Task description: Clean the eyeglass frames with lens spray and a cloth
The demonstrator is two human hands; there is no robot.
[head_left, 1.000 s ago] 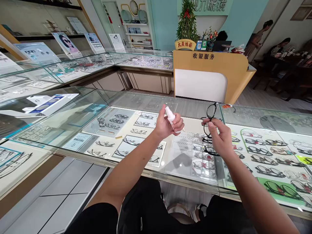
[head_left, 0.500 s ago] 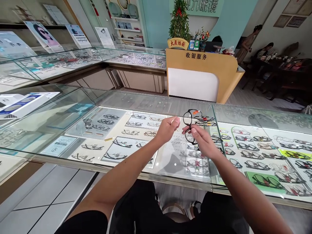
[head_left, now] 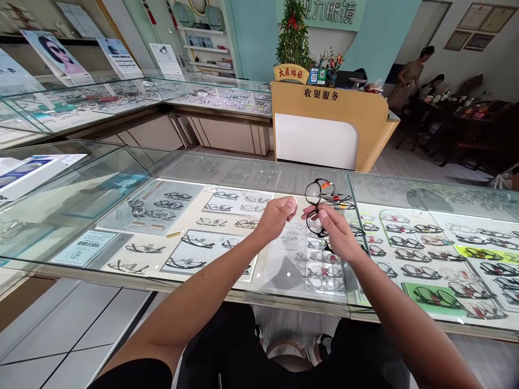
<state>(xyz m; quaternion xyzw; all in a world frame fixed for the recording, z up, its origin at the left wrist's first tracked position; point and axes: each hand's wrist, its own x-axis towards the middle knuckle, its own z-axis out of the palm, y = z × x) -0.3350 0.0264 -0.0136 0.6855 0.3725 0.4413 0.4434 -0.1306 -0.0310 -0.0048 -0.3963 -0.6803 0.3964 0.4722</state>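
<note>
A pair of black round-framed eyeglasses (head_left: 313,192) is held on end above the glass counter, one lens over the other. My right hand (head_left: 339,233) pinches it near the bridge and lower rim, with an orange-red mark showing by the upper lens. To the left, apart from the glasses, my left hand (head_left: 277,217) is closed with the thumb on top. A small bit of white shows at its fingers, too little to name. Beneath both hands lie rows of spectacle frames (head_left: 324,271) inside the display case.
The glass display counter (head_left: 279,296) spans the view before me. A green card (head_left: 433,298) and a blue-white sign (head_left: 86,247) lie inside it. White boxes (head_left: 38,175) rest at the left. Beyond stands a wooden cashier desk (head_left: 330,100); a person (head_left: 411,75) is at the far right.
The surroundings have shifted slightly left in view. My right hand keeps its pinch on the eyeglasses, and my left hand stays closed beside them.
</note>
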